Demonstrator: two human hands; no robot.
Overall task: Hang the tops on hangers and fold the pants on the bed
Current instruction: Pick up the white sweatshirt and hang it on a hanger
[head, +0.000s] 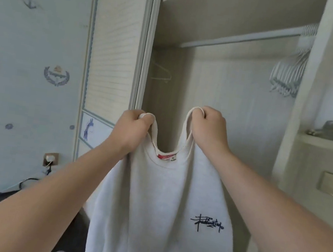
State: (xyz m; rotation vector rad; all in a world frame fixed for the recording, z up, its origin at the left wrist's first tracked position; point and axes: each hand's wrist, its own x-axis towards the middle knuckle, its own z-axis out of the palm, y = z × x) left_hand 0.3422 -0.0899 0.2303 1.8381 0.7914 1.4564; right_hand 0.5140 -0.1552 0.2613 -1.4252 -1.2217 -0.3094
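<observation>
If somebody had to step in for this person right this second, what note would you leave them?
Left hand: grips one side of the white top's collar.
Right hand: grips the other side, so the neck is stretched open.
The top hangs in front of the open wardrobe, below the rail.
Spare hangers are bunched at the rail's right end, and a lone hanger is at the left.
Done: top picked up.
Left: no hanger shows in it yet, so fit one and hook it on the rail. Pants and bed are out of view.

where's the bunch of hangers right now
In the head view, the bunch of hangers hangs at the right end of the wardrobe rail, above and right of the right hand gripping the white top.
</observation>
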